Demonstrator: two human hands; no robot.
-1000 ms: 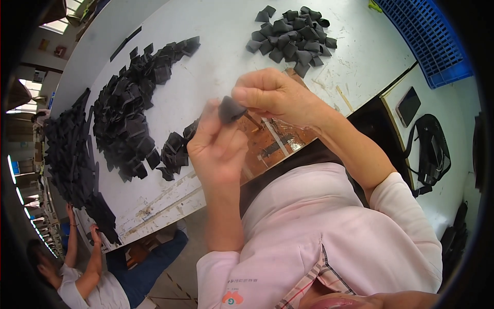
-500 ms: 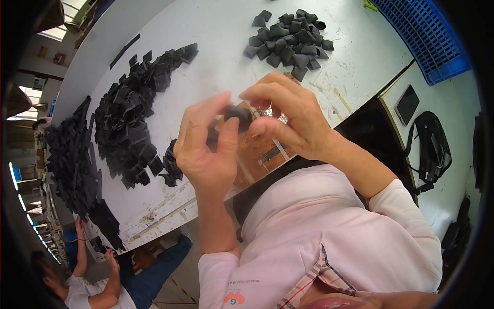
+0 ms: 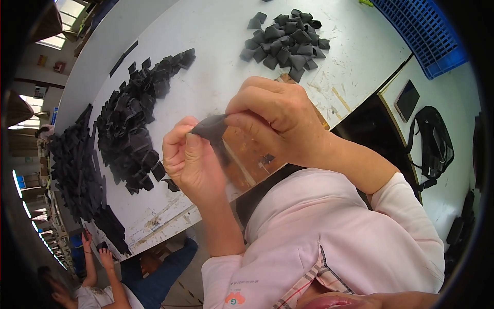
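Between my two hands a small black fabric piece [image 3: 210,126] is stretched out, one end pinched in each. My left hand [image 3: 188,154] grips its left end with thumb and fingers. The right hand [image 3: 280,116] has the other end between thumb and curled fingers. Below the hands lies a brown wooden board [image 3: 247,162] at the table edge, partly hidden by them. Beyond my right hand is a pile of folded, puffy black pieces [image 3: 283,44]. A heap of flat black pieces [image 3: 128,123] lies to the left of my left hand.
Long black strips [image 3: 74,165] are stacked at the table's far left. A blue plastic basket [image 3: 424,38] stands at the upper right. A phone [image 3: 407,101] and a black mesh bag [image 3: 432,147] lie on a side surface. Another person [image 3: 105,288] works at the lower left.
My hands have drawn the black piece from a curled shape into a flatter, stretched one. The right hand has closed on its end, and the left has shifted slightly down and left.
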